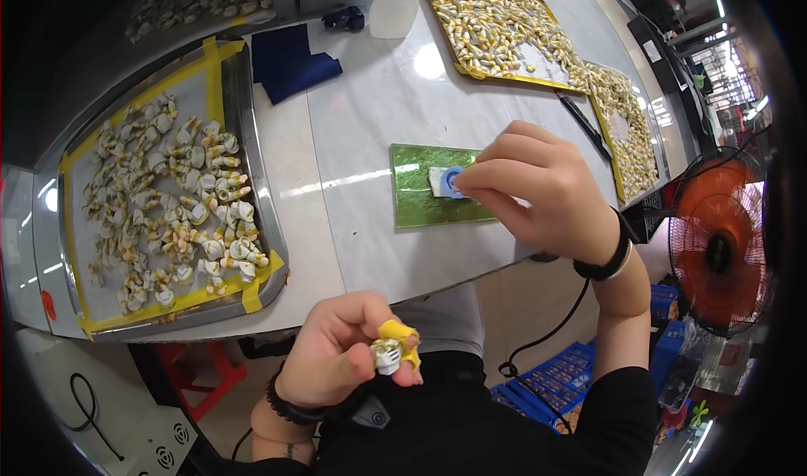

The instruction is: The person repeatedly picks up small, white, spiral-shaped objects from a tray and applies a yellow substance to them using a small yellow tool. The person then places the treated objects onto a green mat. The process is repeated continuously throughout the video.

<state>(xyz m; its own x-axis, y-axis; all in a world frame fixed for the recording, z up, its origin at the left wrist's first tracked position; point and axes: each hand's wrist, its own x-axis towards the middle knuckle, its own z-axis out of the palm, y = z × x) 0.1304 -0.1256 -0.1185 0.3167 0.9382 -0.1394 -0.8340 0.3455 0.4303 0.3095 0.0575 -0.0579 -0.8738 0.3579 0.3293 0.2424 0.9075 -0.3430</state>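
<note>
My left hand point(336, 346) is closed around a small white-and-yellow figurine part point(387, 356), held above my lap in front of the table edge. Yellow wrapping, perhaps a finger cover, shows at its fingertips. Over the table my right hand point(538, 186) is pinched, with its fingertips at a small blue round piece point(450, 182). This piece sits on a white pad point(436, 181) on a green rectangular plate point(420, 211). Whatever the right fingertips hold, if anything, is too small to make out.
A metal-rimmed tray point(273, 278) of similar white figurine parts stands left. Two trays point(504, 31) point(626, 131) of small yellowish pieces lie at the far right, near a black pen-like tool point(584, 126). A white bottle point(393, 7) and dark blue cloth point(294, 63) lie behind; an orange fan point(719, 241) stands right.
</note>
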